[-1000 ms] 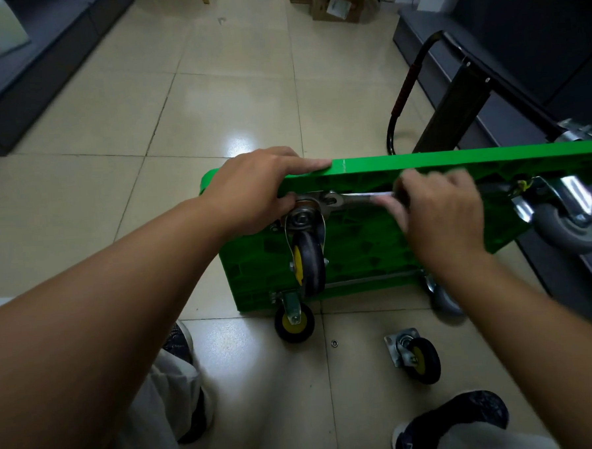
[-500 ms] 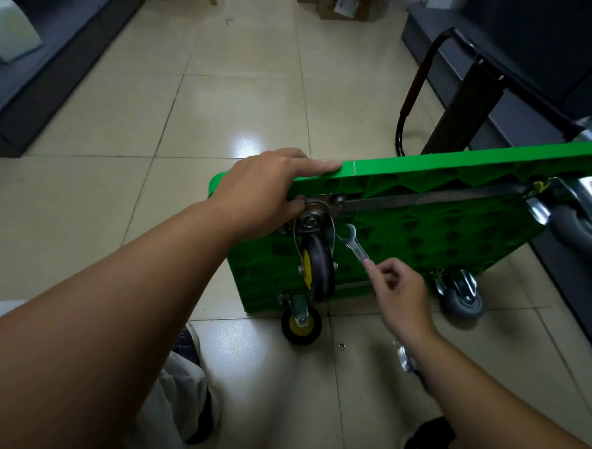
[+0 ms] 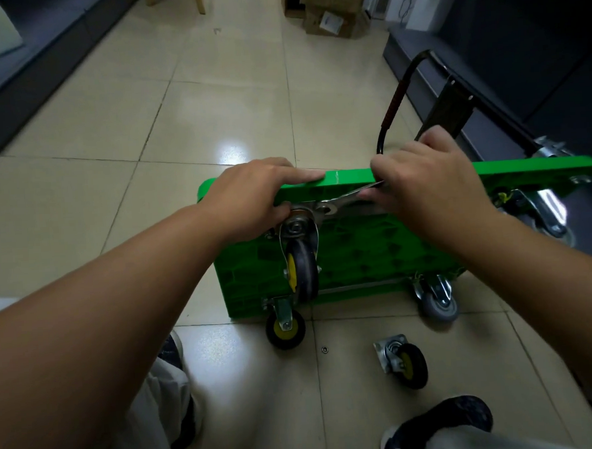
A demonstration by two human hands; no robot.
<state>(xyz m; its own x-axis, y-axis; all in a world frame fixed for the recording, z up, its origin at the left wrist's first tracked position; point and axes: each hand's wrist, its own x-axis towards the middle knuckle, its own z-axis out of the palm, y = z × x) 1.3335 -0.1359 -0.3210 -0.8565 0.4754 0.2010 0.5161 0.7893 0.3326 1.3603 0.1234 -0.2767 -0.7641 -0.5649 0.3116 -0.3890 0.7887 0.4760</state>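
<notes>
A green platform cart (image 3: pixel 368 251) stands on its side on the tile floor, its underside toward me. My left hand (image 3: pixel 255 195) grips the cart's top edge, thumb by the mounting plate of a black caster with a yellow hub (image 3: pixel 300 265). My right hand (image 3: pixel 430 189) holds the handle of a steel wrench (image 3: pixel 341 201), whose head sits at that caster's plate. A second yellow-hub caster (image 3: pixel 285 328) and a grey caster (image 3: pixel 437 301) are at the cart's lower edge; another grey caster (image 3: pixel 547 211) is at the upper right.
A loose black caster with a metal plate (image 3: pixel 403 361) and a small washer (image 3: pixel 325 349) lie on the floor near my shoes. The cart's folded black handle (image 3: pixel 397 95) rests against dark low cabinets on the right. Cardboard boxes (image 3: pixel 331 13) stand at the back.
My right hand, which had dropped low with the wrench half a second ago, has risen again and set the wrench head back at the caster's plate. My left hand has stayed on the cart's edge.
</notes>
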